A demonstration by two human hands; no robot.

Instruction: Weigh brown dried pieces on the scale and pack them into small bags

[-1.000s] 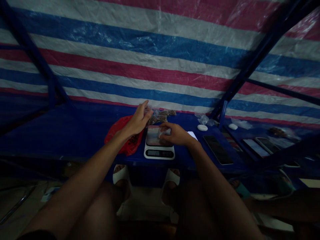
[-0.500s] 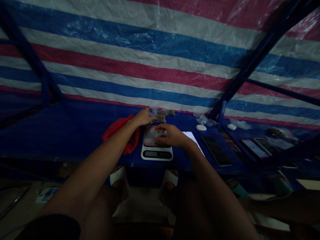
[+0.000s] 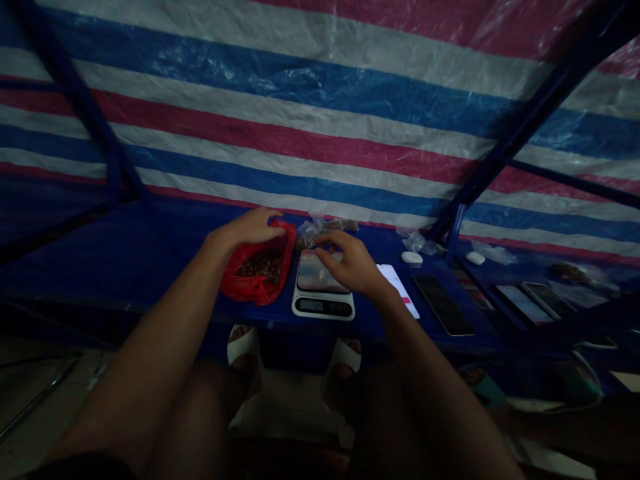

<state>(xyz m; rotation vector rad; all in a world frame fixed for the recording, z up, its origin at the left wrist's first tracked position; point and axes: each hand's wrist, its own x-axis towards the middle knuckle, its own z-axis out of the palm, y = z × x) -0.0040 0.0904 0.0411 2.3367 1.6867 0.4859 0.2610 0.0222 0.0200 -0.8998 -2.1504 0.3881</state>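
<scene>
A red plastic bag point(image 3: 240, 288) of small brown pieces, perhaps dried bits or seeds, lies open on the blue table. My left hand point(image 3: 257, 227) is at its far rim, fingers curled over the edge and gripping it. To the right sits a white digital kitchen scale point(image 3: 323, 306) with a shiny metal plate; its display is lit, the digits too dim to read. My right hand point(image 3: 347, 260) hovers over the plate's right side, thumb and fingers apart, with nothing visible in them. Just behind the scale lie small clear plastic bags point(image 3: 343, 225), some with brown contents.
A lit phone point(image 3: 400, 287) and a dark phone point(image 3: 443, 305) lie right of the scale. Behind them are a white earbud case point(image 3: 412, 257) and crumpled clear plastic point(image 3: 420, 241). Blue metal posts point(image 3: 453, 223) rise before a striped tarp point(image 3: 310, 143). More phones point(image 3: 525, 303) lie far right.
My left hand has moved left from the clear bags to the red bag's rim, and the bag's mouth now shows more. My right hand has shifted slightly up off the scale plate's middle.
</scene>
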